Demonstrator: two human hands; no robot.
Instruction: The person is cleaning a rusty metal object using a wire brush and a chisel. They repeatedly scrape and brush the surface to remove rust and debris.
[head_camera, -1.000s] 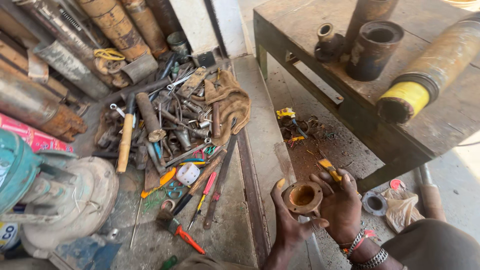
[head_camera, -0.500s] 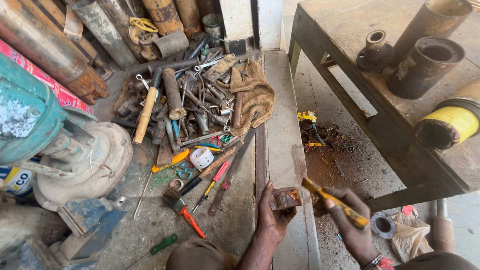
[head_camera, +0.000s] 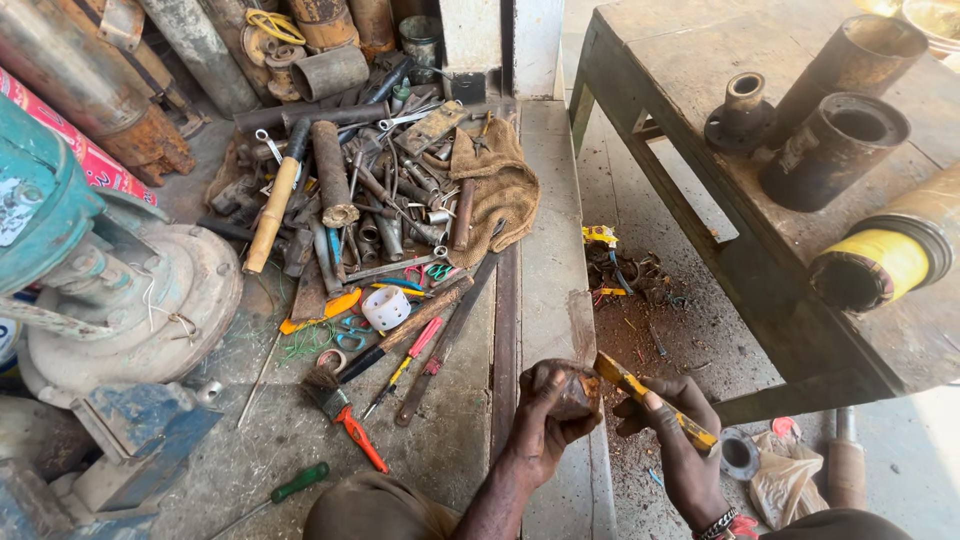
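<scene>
My left hand (head_camera: 545, 425) grips a small rusty round metal part (head_camera: 570, 390) low in the middle of the view. My right hand (head_camera: 680, 440) holds a yellow-handled tool (head_camera: 650, 400) with its flat tip set against the edge of that part. Both hands hover over a long flat metal bar (head_camera: 555, 270) lying on the concrete floor. A bracelet sits on my right wrist.
To the left lies a heap of hand tools (head_camera: 380, 210): a wooden-handled hammer (head_camera: 272, 215), pliers, a red-handled brush (head_camera: 340, 410), a green screwdriver (head_camera: 290, 487), a brown rag (head_camera: 500, 190). A teal machine (head_camera: 90, 280) stands far left. A metal bench (head_camera: 760, 190) with steel cylinders (head_camera: 830, 150) fills the right.
The rusty part has turned in my left hand from its open ring face to its side. My right hand brought the yellow tool's tip to it. The view has shifted left.
</scene>
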